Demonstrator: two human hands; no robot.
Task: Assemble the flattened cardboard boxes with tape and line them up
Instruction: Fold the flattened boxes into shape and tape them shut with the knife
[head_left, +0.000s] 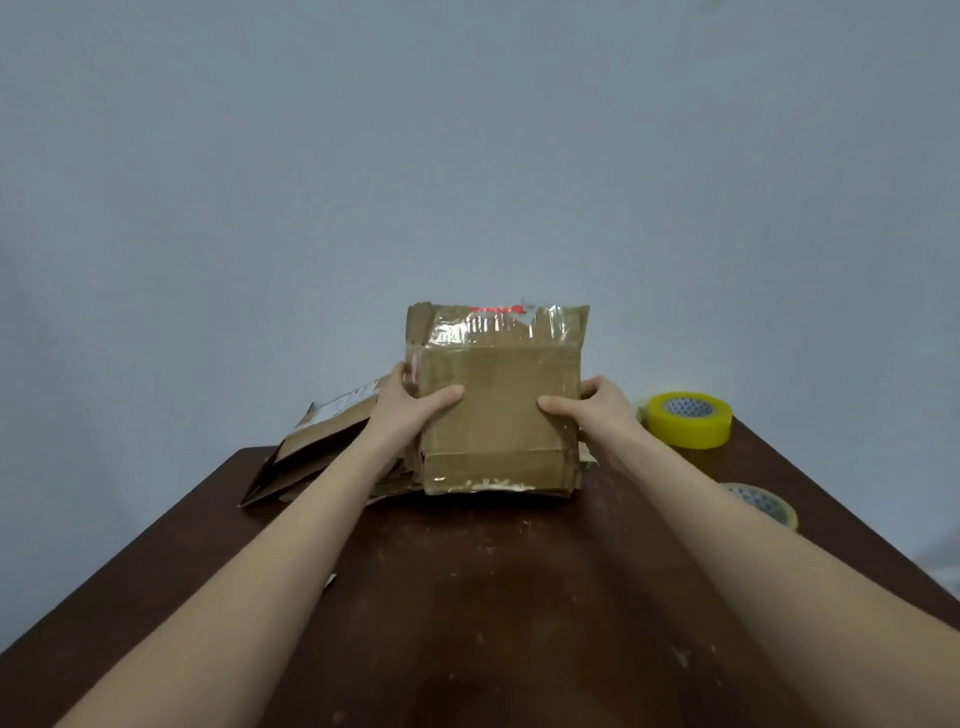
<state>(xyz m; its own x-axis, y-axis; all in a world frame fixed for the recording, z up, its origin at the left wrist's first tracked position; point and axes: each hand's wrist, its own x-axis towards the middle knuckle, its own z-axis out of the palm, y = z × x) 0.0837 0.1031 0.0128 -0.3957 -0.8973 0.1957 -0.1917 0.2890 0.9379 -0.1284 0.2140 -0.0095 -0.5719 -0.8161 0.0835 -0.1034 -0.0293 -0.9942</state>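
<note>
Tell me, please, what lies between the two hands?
In the head view, a flattened cardboard box stands between the left hand and right hand, gripped at both edges.

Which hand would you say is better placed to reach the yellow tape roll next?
Right. The yellow tape roll sits just beyond the right hand, while the left hand grips the opposite edge of the cardboard box and would have to cross it.
</note>
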